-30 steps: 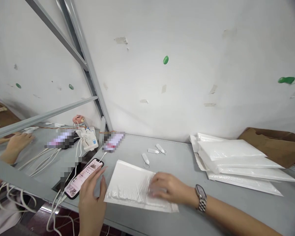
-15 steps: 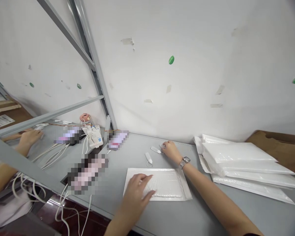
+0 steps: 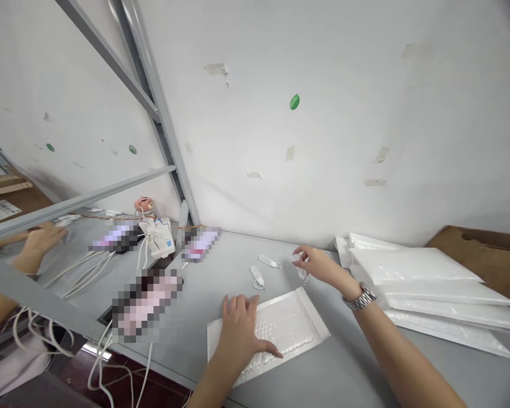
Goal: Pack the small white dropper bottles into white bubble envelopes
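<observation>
Padding first: your left hand [image 3: 240, 328] lies flat, fingers spread, on the white bubble-lined mailer envelope [image 3: 276, 328], pinning it to the grey metal bench [image 3: 331, 368] with its open flap end turned away from you and to the right. Beyond it, your right hand [image 3: 318, 263], with a metal-link wristwatch [image 3: 359, 297] at the wrist, is raised just above the bench, fingertips pinched on a small white packaged item [image 3: 300, 266]; what the item is cannot be told. Judged step: item picked, not yet bagged; the next move calls for bringing it to the mailer's mouth while your flat hand keeps the envelope from sliding. Farther back, two more small white packets [image 3: 263, 269] lie loose on the bench near the wall. To the right, a stack of white mailers [image 3: 425, 283] sits against a brown cardboard box [image 3: 484, 249]. Far left, another person's hand [image 3: 42, 241] rests beside white charging cables [image 3: 85, 269].
</observation>
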